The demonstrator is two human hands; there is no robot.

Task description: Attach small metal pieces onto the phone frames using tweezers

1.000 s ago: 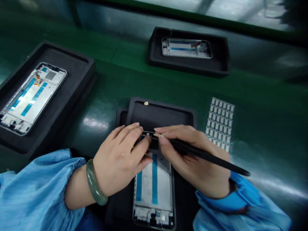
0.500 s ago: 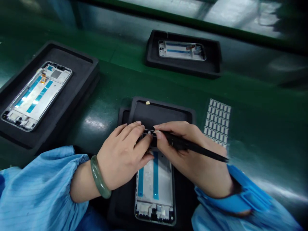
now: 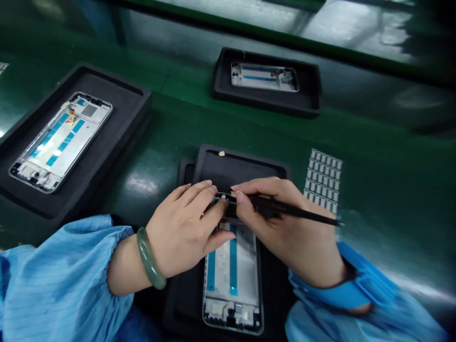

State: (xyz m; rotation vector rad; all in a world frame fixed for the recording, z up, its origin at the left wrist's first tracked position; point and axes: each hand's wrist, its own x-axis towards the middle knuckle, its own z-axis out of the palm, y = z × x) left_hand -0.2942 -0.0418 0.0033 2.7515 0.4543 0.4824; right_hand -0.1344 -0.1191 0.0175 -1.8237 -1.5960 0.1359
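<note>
So, in the head view, the phone frame [image 3: 245, 266] is laid on a black tray [image 3: 238, 171], long axis 12-to-6, running toward 6 o'clock from the fingers. Its top is partly covered by the left hand [image 3: 185, 228] (nearer; grip can't be told); a black tool [image 3: 306, 213] is pinched by the right hand [image 3: 288, 235], toward 2 o'clock.

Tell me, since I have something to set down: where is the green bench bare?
The green bench looks bare between the leftmost tray and the far tray, and right of the sheet of small parts. The middle is crowded: the left hand lies over the nearest phone frame, the right hand holds a black tool.
</note>
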